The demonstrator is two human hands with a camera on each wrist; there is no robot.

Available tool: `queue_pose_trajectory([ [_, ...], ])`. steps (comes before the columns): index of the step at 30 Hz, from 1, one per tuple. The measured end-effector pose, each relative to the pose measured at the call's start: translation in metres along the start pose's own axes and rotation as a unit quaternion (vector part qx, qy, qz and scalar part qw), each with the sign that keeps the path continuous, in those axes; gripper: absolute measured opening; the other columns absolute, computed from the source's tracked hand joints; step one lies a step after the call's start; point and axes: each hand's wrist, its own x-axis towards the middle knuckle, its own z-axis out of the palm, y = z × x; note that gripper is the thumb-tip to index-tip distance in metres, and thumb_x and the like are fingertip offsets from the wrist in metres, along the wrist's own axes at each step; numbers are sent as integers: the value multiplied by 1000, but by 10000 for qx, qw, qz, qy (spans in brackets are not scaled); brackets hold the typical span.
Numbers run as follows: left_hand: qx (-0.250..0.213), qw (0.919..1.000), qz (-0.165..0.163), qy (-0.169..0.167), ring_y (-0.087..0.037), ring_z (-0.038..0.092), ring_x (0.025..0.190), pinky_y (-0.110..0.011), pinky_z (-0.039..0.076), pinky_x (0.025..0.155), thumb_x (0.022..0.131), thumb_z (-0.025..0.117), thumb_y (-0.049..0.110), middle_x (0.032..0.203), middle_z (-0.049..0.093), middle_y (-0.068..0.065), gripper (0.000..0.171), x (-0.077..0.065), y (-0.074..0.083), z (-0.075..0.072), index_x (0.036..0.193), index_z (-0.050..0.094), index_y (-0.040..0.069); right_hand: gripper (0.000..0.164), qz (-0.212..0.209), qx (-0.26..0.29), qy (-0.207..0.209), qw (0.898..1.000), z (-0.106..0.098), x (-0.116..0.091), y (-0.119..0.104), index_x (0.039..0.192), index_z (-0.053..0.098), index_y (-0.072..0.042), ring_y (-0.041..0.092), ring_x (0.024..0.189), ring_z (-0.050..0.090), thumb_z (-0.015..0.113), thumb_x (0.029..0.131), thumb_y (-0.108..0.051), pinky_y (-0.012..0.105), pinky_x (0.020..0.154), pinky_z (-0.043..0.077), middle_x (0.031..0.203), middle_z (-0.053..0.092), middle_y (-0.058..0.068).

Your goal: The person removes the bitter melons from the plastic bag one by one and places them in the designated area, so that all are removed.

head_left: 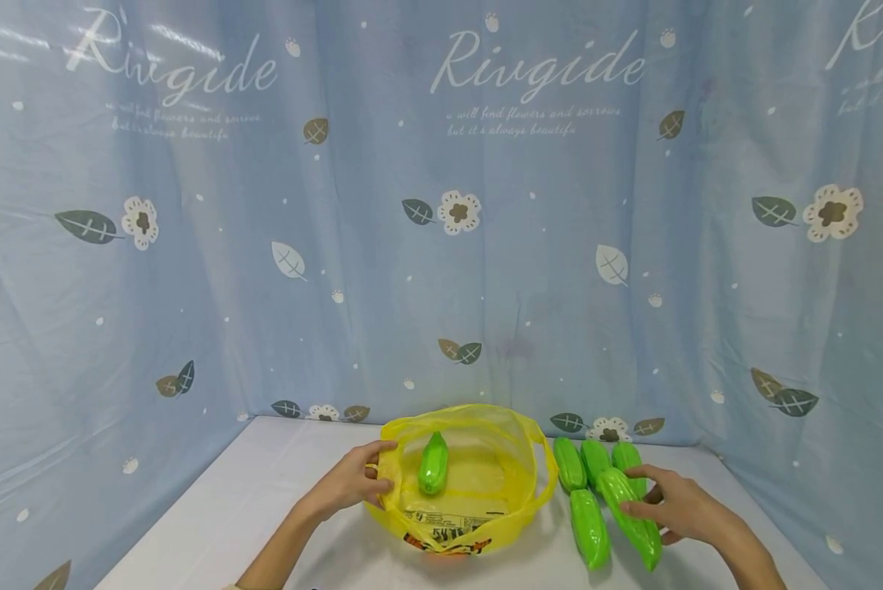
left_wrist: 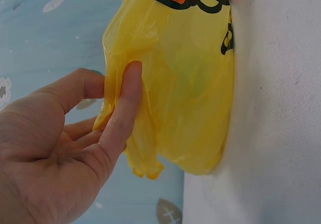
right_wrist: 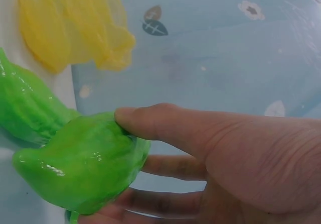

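My left hand (head_left: 351, 479) pinches the left edge of a yellow plastic bag (head_left: 540, 492). In the left wrist view thumb and fingers hold its thin gathered film (left_wrist: 143, 128). The bag stands with its mouth spread, and one glossy green toy vegetable (head_left: 433, 465), long and tapered like a bitter gourd, lies inside. On the right, my right hand (head_left: 680, 504) grips a similar green toy vegetable (head_left: 630, 518), thumb on its near side and fingers on the other. That vegetable (right_wrist: 83, 163) points its narrow tip away from the palm in the right wrist view.
Several more green toy vegetables lie close together right of the bag, one in front (head_left: 589, 529) and others behind (head_left: 570, 465). The white table (head_left: 212, 500) meets a blue printed curtain (head_left: 382, 270) at the back and both sides.
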Motion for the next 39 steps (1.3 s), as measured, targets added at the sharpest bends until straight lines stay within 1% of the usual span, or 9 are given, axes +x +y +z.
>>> queue_pose_trajectory([
  [6,-55,9999,63,-67,-20,68,91,-37,63,66,88,67,4,112,63,-22,71,-1,-1,0,147,31,-11,89,182,78,-40,9998,3,2,5,141,46,0,19,76,66,77,77,-53,38,62,61,95,67,9],
  [10,-65,9999,51,-72,-21,68,90,-36,63,65,88,67,5,112,63,-22,71,-1,-2,1,147,31,-10,93,225,86,-99,9997,5,3,6,142,45,1,19,75,66,76,75,-58,38,62,61,96,67,9],
  [15,-62,10000,-48,-58,-21,67,91,-37,63,66,89,67,6,112,63,-20,71,0,-3,1,148,31,-8,90,188,145,-159,9996,5,2,7,142,44,1,20,76,66,75,79,-54,39,63,61,97,67,10],
  [21,-29,10000,-38,-51,-21,67,90,-37,63,66,88,67,6,112,64,-19,71,0,-2,0,148,31,-9,83,162,162,-202,9995,5,2,5,143,43,2,20,77,66,73,84,-49,40,63,61,98,66,12],
  [23,-21,10000,-37,-47,-21,67,90,-37,63,66,88,67,6,112,64,-19,71,-1,-1,0,148,31,-9,82,239,193,-205,9993,5,3,4,142,43,2,20,77,66,73,83,-47,39,63,61,99,66,11],
  [31,35,10000,-22,-5,-20,67,89,-36,63,66,88,67,6,110,64,-17,71,0,0,0,148,32,-8,83,344,190,-251,9989,10,6,5,140,44,5,19,76,64,73,84,-48,40,63,62,98,65,11],
  [39,-226,9997,35,-113,-25,68,93,-40,63,67,90,67,7,114,63,-24,72,0,-1,-1,149,29,-9,84,371,210,-182,9989,16,12,15,140,42,8,21,74,64,72,85,-47,40,61,62,97,64,14],
])
